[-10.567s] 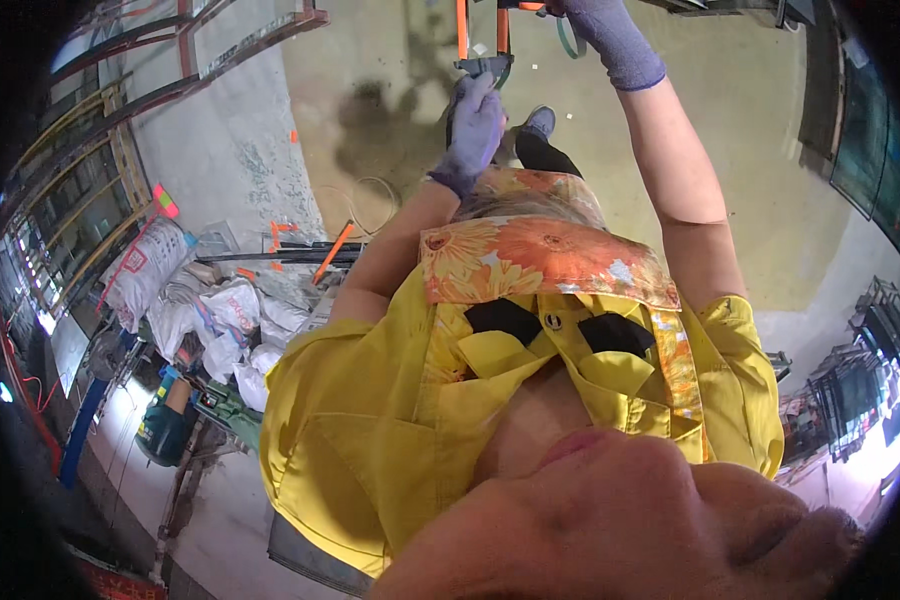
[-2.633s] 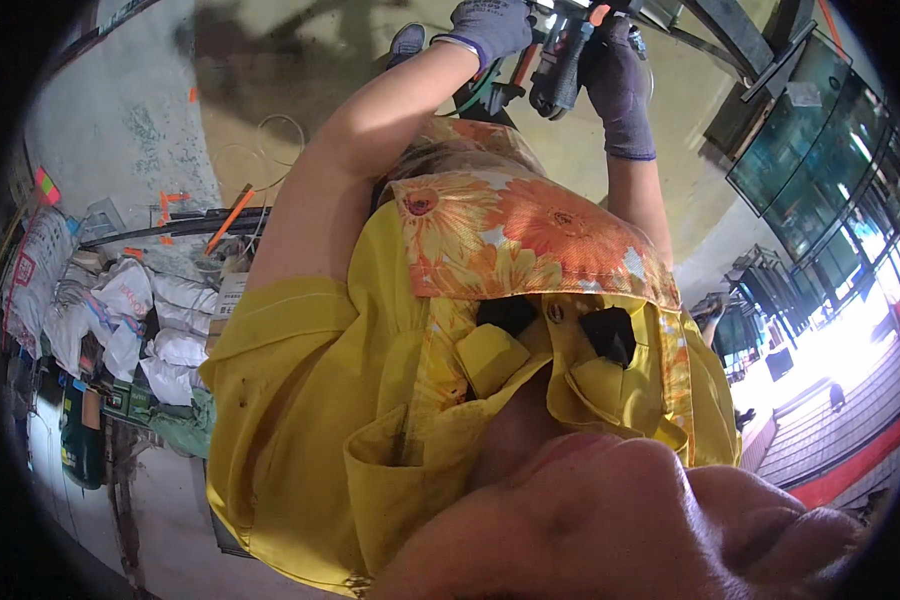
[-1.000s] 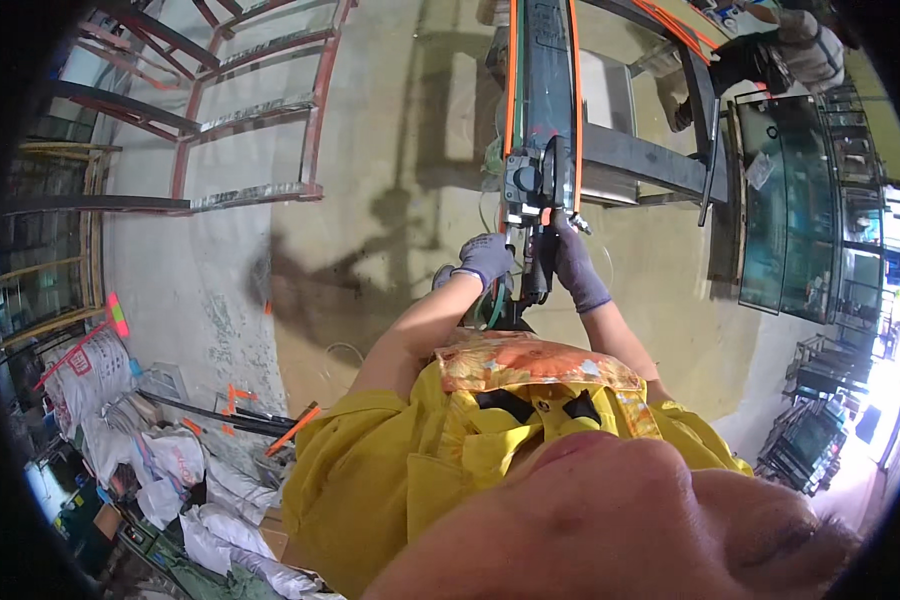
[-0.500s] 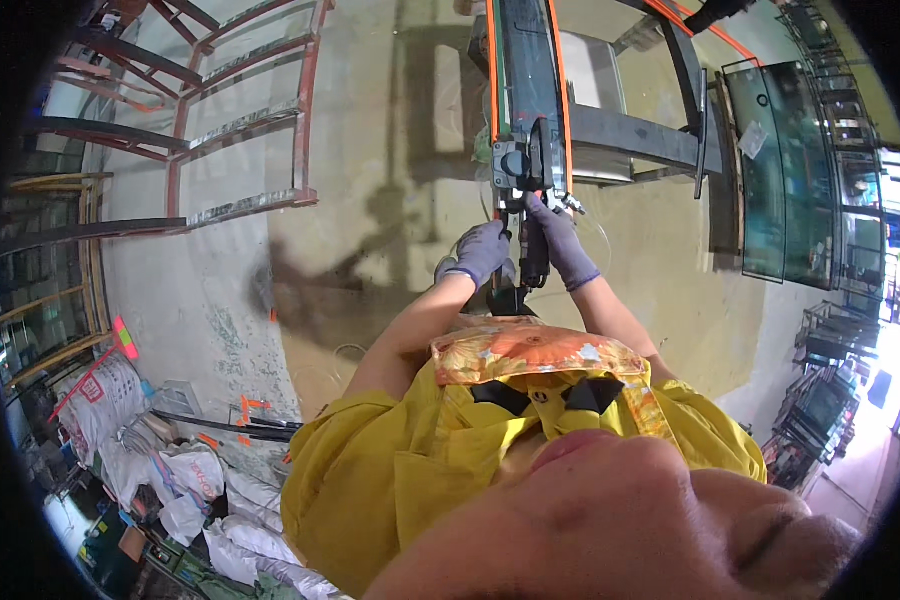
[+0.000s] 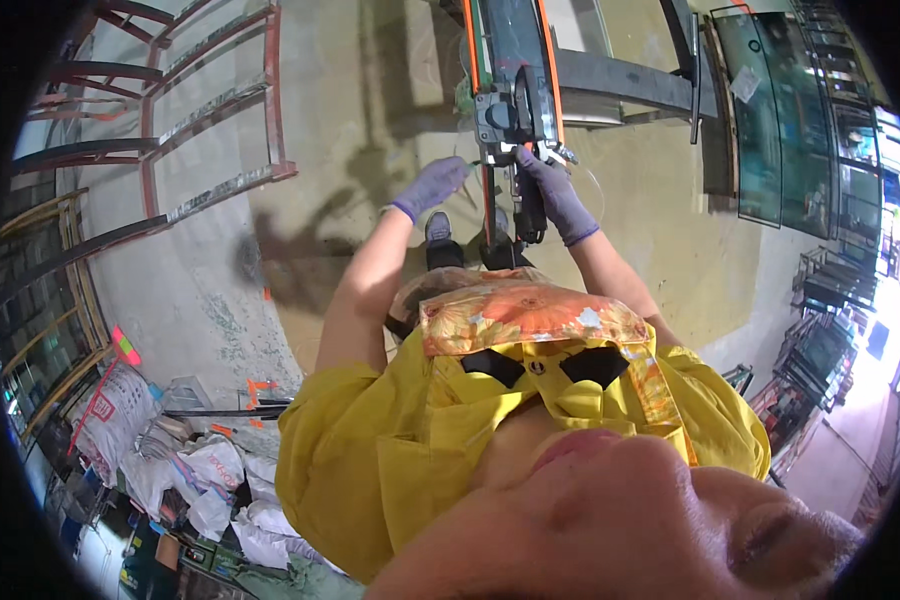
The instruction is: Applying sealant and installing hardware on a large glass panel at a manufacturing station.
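Note:
A grey-and-black hand-held power tool [image 5: 497, 118], which looks like a strapping tool, sits at the near end of a long glass stack [image 5: 512, 40]. Orange strips [image 5: 553, 75] run along the stack's edges. My right hand [image 5: 560, 200], in a purple-grey glove, is wrapped round the tool's black handle, thumb towards its body. In a matching glove, my left hand [image 5: 438, 185] is off to the left of the tool, fingers closed together. A thin dark piece shows near its fingertips, too small to name.
Red-brown metal racks [image 5: 275, 100] stand at the left, and a dark steel frame [image 5: 630, 78] beside the stack. Glass sheets [image 5: 795, 130] lean at the right. White sacks [image 5: 110, 425] pile up at the lower left. My shoe [image 5: 438, 228] is on the floor below my left hand.
My left hand has come away from the tool and swung out to the left. My right hand stays on the handle. The whole view has shifted, with the tool now higher in it.

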### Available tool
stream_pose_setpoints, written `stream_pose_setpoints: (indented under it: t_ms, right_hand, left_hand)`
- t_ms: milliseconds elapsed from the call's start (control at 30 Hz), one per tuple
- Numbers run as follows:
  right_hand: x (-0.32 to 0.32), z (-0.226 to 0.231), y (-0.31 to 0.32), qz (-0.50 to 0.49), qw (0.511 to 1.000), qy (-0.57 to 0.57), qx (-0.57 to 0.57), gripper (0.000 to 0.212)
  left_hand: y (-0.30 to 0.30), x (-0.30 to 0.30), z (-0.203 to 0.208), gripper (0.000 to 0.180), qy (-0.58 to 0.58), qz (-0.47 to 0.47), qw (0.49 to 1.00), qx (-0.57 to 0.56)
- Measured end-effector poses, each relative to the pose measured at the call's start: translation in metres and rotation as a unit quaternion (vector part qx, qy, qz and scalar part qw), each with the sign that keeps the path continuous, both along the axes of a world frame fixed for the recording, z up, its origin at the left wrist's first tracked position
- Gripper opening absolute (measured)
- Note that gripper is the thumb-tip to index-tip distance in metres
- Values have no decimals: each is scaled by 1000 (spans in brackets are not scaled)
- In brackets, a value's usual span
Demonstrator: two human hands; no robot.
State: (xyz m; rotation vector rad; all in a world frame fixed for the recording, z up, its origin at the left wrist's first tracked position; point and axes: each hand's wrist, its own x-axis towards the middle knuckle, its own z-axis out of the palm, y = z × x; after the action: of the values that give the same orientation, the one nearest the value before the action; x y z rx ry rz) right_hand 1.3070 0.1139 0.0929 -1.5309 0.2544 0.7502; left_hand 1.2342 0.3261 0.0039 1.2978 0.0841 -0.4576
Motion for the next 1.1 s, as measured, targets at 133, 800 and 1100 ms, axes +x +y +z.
stream_pose_setpoints:
  t_ms: [133,800,1100]
  right_hand:
    - [0,17,9,20,999,40,10,25]
    - [-1,18,9,-11,999,24,-18,26]
    - [-2,25,7,29,999,1,15,23]
  left_hand:
    - [30,21,-12,25,-105,-121,942,296]
    - [-16,-32,-27,15,-254,-11,945,205]
    - [-40,-104,-12,16,152,284,947,-2]
